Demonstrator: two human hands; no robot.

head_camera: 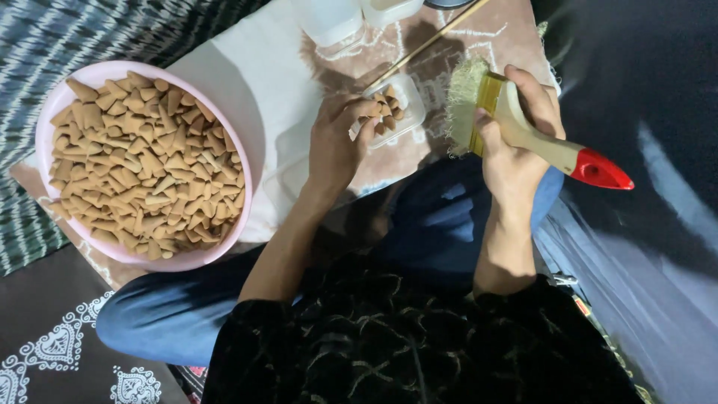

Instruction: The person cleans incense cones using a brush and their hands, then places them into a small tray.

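Floor setting: person sits cross-legged, pale cloth point(254, 82) spread over patterned mat.

Left hand point(338, 146): grip pinched together on small brown cones at rim of small clear container point(400, 112), fingertips touching it.

Right hand point(516, 142): grip clamped around brush point(523, 131), just right of container, near but apart. Brush long axis runs from frayed pale bristles at upper left to red handle tip at lower right.

Left hand nearer container.

Pink bowl point(97, 75), heaped with tan cones, well left. Thin stick point(426, 45) lies diagonally beyond container.

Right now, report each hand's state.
Left hand: closed on the small clear container of brown cones.
Right hand: closed around the wooden paintbrush with the red handle tip.
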